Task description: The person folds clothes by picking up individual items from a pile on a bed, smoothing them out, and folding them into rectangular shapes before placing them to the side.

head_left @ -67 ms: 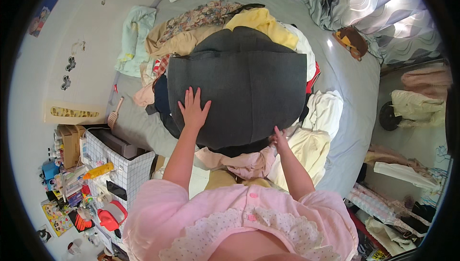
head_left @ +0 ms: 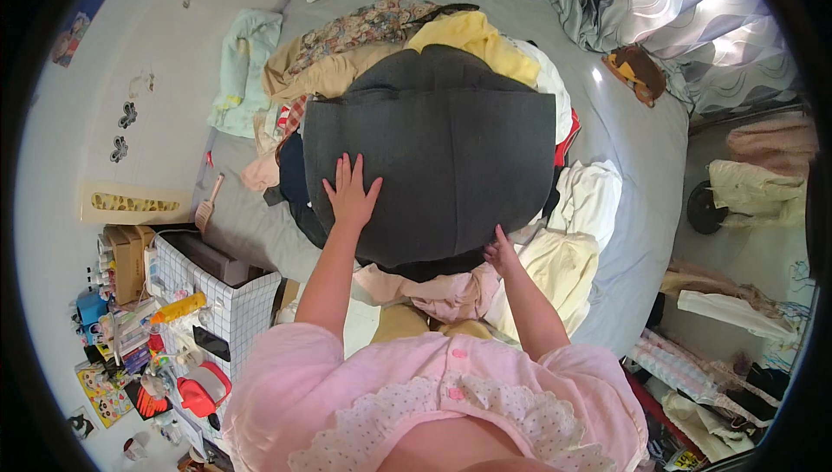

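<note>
A dark grey skirt (head_left: 433, 169) lies spread over a heap of clothes on the bed, a seam running down its middle. My left hand (head_left: 351, 199) rests flat on its left part, fingers spread. At the lower right edge, my right hand (head_left: 503, 255) has its fingers bent around the cloth's rim, the index finger on top; its underside is hidden. Below the skirt are a black cloth (head_left: 433, 268) and a pink garment (head_left: 455, 294). Beyond it lie a yellow garment (head_left: 472, 39), a tan one (head_left: 325, 73) and a floral one (head_left: 364, 26).
Cream and white clothes (head_left: 555, 273) lie at the right of the heap, a mint garment (head_left: 247, 65) at the far left. A hairbrush (head_left: 209, 203) is near the wall. A checked storage box (head_left: 243, 299) stands at the left; grey curtains (head_left: 659, 13) hang at the far right.
My right hand has shifted very slightly along the skirt's lower edge, its fingers drawn a little closer in. The left hand stays flat on the skirt.
</note>
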Available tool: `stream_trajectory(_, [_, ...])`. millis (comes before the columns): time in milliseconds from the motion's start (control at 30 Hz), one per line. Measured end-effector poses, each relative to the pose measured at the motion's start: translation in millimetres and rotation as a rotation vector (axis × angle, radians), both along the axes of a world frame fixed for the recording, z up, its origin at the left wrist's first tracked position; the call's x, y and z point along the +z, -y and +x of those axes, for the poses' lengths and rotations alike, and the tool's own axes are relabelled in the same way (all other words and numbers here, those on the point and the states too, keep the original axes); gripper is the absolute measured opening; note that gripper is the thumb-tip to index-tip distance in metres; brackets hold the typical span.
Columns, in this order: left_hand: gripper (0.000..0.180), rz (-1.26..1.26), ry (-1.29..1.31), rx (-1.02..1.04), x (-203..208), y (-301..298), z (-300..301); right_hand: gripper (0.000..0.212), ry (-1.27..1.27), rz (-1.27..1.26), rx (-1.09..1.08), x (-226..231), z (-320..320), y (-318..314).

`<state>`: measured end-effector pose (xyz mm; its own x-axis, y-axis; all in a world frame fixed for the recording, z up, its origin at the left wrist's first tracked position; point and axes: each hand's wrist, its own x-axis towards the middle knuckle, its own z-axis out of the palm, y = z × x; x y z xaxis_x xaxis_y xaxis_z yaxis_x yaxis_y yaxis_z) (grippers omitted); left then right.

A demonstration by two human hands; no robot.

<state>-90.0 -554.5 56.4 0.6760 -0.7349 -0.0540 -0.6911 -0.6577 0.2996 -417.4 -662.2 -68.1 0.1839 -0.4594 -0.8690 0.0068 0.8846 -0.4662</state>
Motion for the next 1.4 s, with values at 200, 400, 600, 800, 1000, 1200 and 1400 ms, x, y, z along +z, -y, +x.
stream_trajectory(200, [0.064,0.076,-0.026,0.01,-26,1,17,0.071,0.691,0.279,-0.407,11,47,-38])
stream_trajectory(400, [0.063,0.074,-0.14,0.074,-2,-2,4,0.06,0.77,0.238,-0.444,34,45,-62])
stream_trajectory(600, [0.079,-0.166,-0.091,-0.476,66,-20,-82,0.042,0.85,0.219,-0.413,90,57,-55])
stream_trajectory(800, [0.092,-0.196,0.059,-0.477,87,-34,-120,0.033,1.012,0.195,-0.429,175,84,-55])
stream_trajectory(1000, [0.081,-0.596,0.109,-0.192,92,-16,-121,0.014,1.283,0.427,-0.369,208,105,-58])
stream_trajectory(1200, [0.036,-0.694,-0.071,0.195,105,-6,-87,0.018,1.209,0.228,-0.173,234,118,-76])
stream_trajectory(1400, [0.037,-0.678,-0.072,0.09,103,-15,-67,0.028,0.4,-0.464,0.547,259,90,-46])
